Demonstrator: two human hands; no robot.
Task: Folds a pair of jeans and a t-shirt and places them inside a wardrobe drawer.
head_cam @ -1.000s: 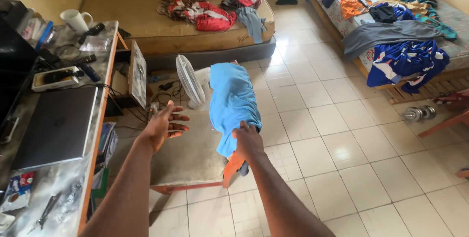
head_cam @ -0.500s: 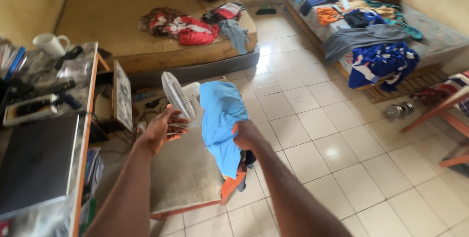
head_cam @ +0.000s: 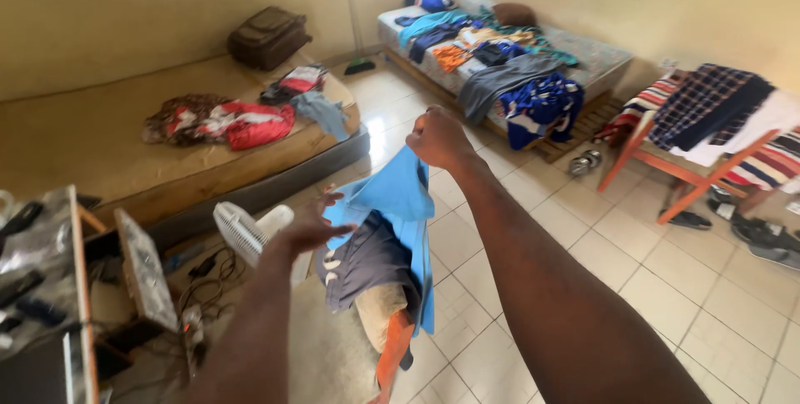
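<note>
So the right hand (head_cam: 439,139) has gone up a lot in the last second, fist clenched on the top edge of the bright blue cotton shirt (head_cam: 398,204), which now hangs stretched instead of sitting draped over the pile. That lift uncovered a dark grey garment with white stripes (head_cam: 367,264) on the orange wooden chair back (head_cam: 393,352) below. The left hand (head_cam: 314,227) has moved in too — fingers spread, just touching the blue cloth's left edge. No packages or signs I can make out, only a blurry white desk fan (head_cam: 242,233) to the left.
</note>
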